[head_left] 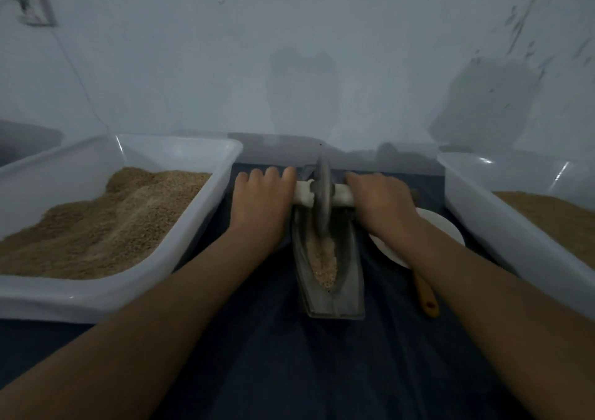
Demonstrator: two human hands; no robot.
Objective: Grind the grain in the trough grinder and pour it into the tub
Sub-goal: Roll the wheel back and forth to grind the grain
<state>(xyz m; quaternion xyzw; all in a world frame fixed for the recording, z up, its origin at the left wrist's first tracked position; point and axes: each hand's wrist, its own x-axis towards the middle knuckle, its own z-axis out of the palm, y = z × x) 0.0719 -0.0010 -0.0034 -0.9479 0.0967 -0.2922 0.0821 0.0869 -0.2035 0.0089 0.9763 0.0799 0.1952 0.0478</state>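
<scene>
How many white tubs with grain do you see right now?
2. One tub sits left of the grinder, one tub on the right, cut off by the frame edge.

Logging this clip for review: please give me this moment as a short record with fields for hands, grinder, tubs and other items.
left hand: grips the white axle left of the wheel
right hand: grips the axle on the wheel's right
grinder wheel: upright in the trough, toward its far end
grain in trough: pale, coarse
left tub: heaped with brown grain
right tub: partly filled with brown grain
other: white bowl, yellow handle, dark cloth
</scene>
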